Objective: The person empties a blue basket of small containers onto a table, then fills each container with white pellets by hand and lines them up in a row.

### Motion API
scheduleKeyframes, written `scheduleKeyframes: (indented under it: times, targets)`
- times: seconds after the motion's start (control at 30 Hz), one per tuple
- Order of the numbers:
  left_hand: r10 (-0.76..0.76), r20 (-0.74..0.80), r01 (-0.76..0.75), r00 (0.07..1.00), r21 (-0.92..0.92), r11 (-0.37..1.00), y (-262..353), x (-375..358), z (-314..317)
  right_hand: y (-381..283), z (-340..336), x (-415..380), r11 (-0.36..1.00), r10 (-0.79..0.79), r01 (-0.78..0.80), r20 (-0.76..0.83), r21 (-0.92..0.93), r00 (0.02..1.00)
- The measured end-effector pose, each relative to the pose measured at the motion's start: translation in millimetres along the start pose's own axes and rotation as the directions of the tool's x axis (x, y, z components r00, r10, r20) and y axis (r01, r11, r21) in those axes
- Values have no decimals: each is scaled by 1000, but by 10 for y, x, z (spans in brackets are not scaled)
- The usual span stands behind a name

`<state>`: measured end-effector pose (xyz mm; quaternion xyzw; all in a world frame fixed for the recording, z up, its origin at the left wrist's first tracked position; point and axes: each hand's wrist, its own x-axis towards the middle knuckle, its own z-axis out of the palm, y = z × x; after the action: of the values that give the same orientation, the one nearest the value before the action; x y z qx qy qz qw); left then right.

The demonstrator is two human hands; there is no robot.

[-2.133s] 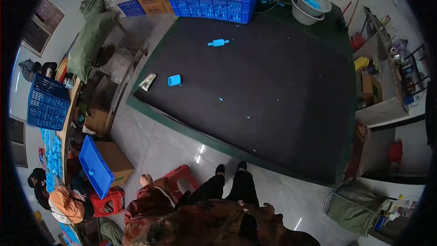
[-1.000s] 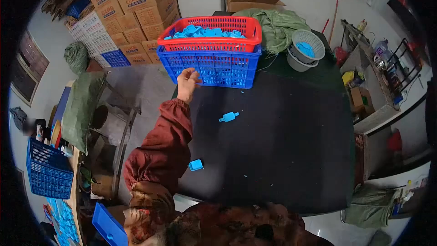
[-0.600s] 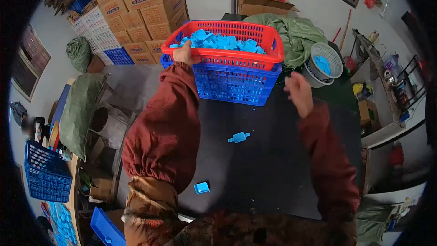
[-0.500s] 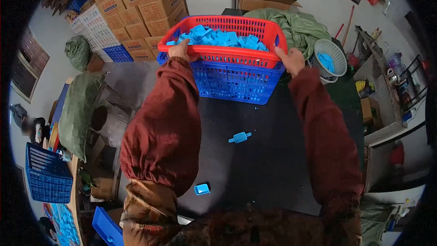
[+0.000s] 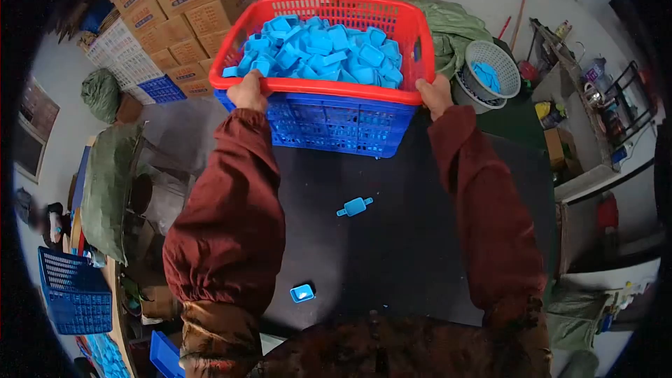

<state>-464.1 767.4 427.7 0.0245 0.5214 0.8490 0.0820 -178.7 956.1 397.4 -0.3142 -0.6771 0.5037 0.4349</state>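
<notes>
A red plastic basket (image 5: 336, 89) full of light-blue plastic pieces (image 5: 322, 49) is tilted towards me over a blue crate (image 5: 336, 126) at the far end of the dark table (image 5: 392, 259). My left hand (image 5: 248, 92) is closed on the front rim near its left corner. At the right front corner, my right hand (image 5: 437, 95) grips the same rim, thumb on top. Blue bits show through the slots of the crate. Nearer to me, a small blue piece with two end tabs (image 5: 355, 206) and a small blue tray-like piece (image 5: 302, 293) lie on the tabletop.
Grey baskets (image 5: 490, 73) holding blue pieces stand right of the crate, beside a green sack (image 5: 455, 24). Cardboard boxes (image 5: 182, 0) are stacked at back left. A stuffed green sack (image 5: 108, 189) and a dark blue crate (image 5: 75, 294) are on the left.
The red basket has tipped towards me, showing more of the blue pieces inside. Both hands keep their hold on its rim. The whole view has shifted slightly.
</notes>
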Motion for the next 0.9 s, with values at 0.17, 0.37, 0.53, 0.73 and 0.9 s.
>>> scheduleKeyframes:
  times: [0.17,0.37,0.53,0.73,0.9]
  targets:
    - [-25,205,60,978,-169,984,320,25,-16,-385,-65,37,968,-140,174,-183,182,973]
    - [-30,401,98,916,-149,984,818,-454,46,-1284,-579,-669,892,-284,312,-131,328,950]
    - [28,720,-142,694,98,985,975,-1332,286,-1698,-1456,-1588,936,-234,296,-291,189,928]
    - [-195,651,183,733,88,979,357,-2991,972,-1357,-2742,-2704,924,-84,234,-436,303,896]
    - [-318,737,264,596,195,945,-944,-4037,1148,-627,-3417,-3835,959,46,155,-668,238,743]
